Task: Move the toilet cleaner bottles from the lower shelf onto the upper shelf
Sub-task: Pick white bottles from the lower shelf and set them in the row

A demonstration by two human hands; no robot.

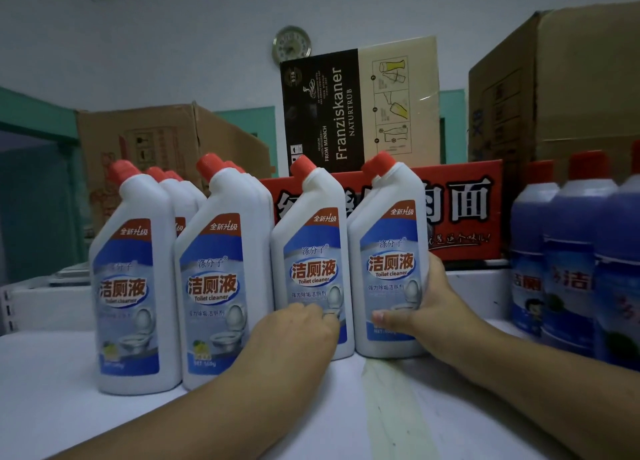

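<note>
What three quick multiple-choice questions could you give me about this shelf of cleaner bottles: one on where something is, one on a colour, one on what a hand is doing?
1. Where does the Franziskaner box stand?
A. Behind the red carton
B. In front of the bottles
C. Under the shelf

2. What colour are the caps of the white toilet cleaner bottles?
A. Blue
B. Red
C. Green

3. What is the right hand doing?
A. Hanging free above the shelf
B. Resting flat on the shelf
C. Wrapped around the rightmost white bottle

Answers:
1. A: the box rises behind the red carton, at the back.
2. B: each white bottle's angled neck ends in a red cap.
3. C: its thumb crosses the rightmost white bottle and its fingers curl round the side, while the left hand touches the neighbouring bottle.
</note>
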